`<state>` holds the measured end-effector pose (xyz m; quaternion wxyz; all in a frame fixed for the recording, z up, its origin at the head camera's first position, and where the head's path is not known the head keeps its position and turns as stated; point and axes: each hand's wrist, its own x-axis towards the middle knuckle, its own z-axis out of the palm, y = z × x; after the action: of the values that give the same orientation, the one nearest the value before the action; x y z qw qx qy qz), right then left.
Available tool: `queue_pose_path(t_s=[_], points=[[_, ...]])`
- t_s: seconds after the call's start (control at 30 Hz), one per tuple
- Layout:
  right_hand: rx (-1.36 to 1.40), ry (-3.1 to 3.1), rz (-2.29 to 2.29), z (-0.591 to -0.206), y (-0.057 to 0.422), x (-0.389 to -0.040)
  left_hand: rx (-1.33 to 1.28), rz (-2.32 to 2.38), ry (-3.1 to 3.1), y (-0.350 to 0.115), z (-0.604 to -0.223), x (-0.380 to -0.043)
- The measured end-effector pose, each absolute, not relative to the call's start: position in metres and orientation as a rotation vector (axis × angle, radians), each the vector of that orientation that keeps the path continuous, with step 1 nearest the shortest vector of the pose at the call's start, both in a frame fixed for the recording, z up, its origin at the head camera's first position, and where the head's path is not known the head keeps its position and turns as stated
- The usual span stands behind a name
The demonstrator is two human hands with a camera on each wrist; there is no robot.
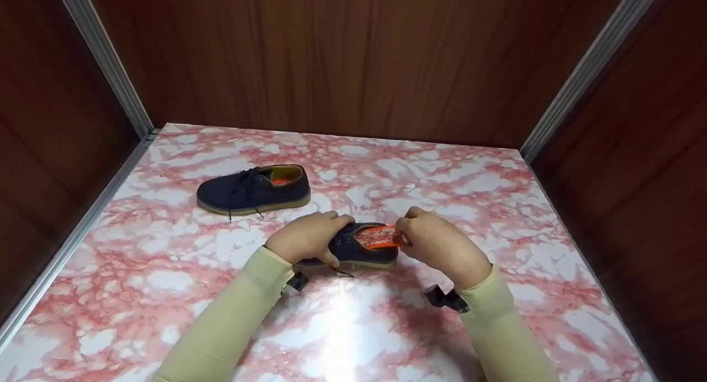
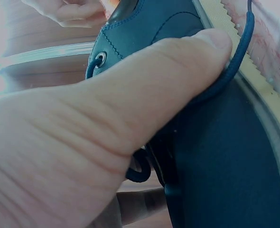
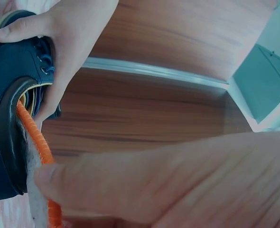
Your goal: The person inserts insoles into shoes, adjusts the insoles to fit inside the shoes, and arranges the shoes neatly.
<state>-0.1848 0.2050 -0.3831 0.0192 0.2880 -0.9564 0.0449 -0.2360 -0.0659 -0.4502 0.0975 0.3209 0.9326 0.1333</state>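
Observation:
A dark blue lace-up shoe (image 1: 359, 254) lies on the table with its toe to the left. My left hand (image 1: 310, 237) grips it across the laces, the thumb along the near side, as the left wrist view shows close up. An orange-edged insole (image 1: 378, 237) sits partly inside the shoe, its heel end raised out of the opening. My right hand (image 1: 439, 245) pinches that heel end between thumb and fingers. In the right wrist view the insole (image 3: 39, 142) slants out past the shoe's collar. The insole's front part is hidden inside the shoe.
A second dark blue shoe (image 1: 254, 190) stands farther back on the left, its laces tied and an orange insole showing inside. The red-and-white marbled table (image 1: 165, 316) is bounded by brown wood-grain panels (image 1: 331, 56) with metal edge strips at the back and sides.

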Motion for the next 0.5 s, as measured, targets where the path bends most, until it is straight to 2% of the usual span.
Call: queue_pose_path(t_s=[0.5], points=[[0.881, -2.943, 0.094, -0.3820, 0.2071, -0.1836, 0.925, 0.396, 2.766, -0.0638, -0.4495, -0.2344]])
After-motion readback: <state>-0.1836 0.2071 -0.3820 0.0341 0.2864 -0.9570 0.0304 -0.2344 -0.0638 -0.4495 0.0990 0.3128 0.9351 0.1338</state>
